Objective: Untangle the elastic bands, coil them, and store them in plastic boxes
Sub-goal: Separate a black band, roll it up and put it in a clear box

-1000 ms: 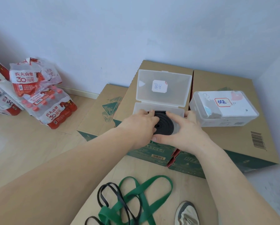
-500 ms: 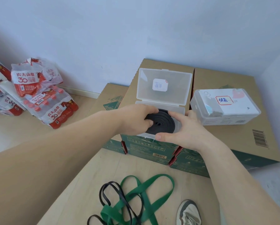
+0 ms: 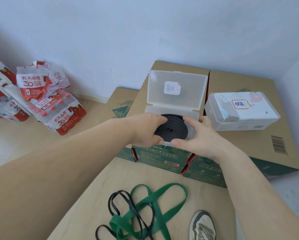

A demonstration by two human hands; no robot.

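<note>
Held from both sides, spiral up.
Atop brown cardboard carton (image 3: 141, 101), clear rectangular plastic box (image 3: 195, 115), lid upright; at its mouth, tightly wound flat black elastic band (image 3: 173, 127), clasped by curled left hand (image 3: 145, 130) and right hand (image 3: 195, 138).

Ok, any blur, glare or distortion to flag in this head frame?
Head view: soft, even daylight, faint shadows, no glare on the open lid; wide-angle stretch enlarges whatever nears the bottom edge; the black coil between the left hand and right hand shows its layers clearly, but the label on the lid is too soft to read.
</note>
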